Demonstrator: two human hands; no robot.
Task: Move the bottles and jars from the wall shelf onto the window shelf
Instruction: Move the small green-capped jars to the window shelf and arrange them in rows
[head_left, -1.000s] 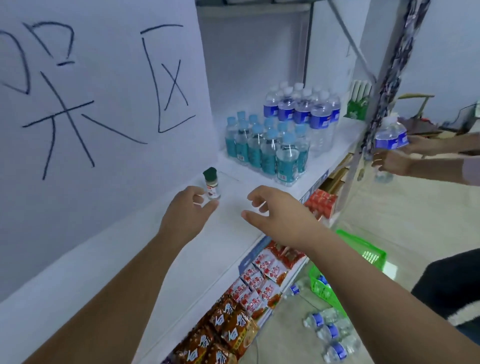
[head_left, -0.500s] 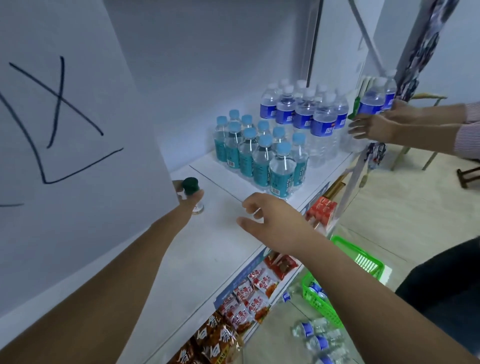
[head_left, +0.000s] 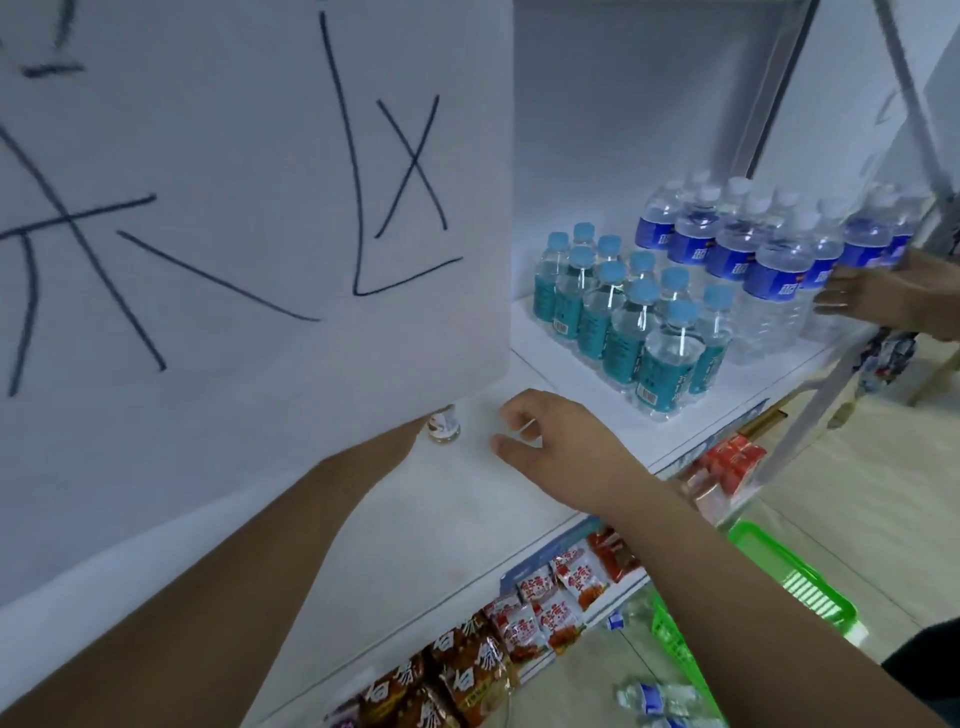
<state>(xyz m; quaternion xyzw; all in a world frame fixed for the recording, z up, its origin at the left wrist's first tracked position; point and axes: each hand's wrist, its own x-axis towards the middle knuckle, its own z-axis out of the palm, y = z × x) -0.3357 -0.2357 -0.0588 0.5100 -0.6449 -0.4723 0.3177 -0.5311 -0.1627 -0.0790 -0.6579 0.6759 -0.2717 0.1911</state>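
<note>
A small spice jar (head_left: 444, 429) stands on the white shelf (head_left: 415, 545); only its lower part shows under the hanging paper sign (head_left: 234, 208). My left hand (head_left: 408, 437) reaches up to the jar, and the sign hides its fingers, so its grip is not visible. My right hand (head_left: 558, 447) hovers just right of the jar, fingers apart and holding nothing. Further right on the shelf stand several teal-label bottles (head_left: 639, 322) and, behind them, several blue-label water bottles (head_left: 737, 249).
Another person's hand (head_left: 878, 296) rests on the blue-label bottles at the right. Snack packets (head_left: 545, 597) and red packs (head_left: 727, 462) fill the lower shelf. A green basket (head_left: 779, 577) and loose bottles (head_left: 660, 696) lie on the floor.
My view shifted left and closer, so the sign now covers my left hand and the jar's top. The other person's hands brought a bottle from the right onto the shelf's blue-label group.
</note>
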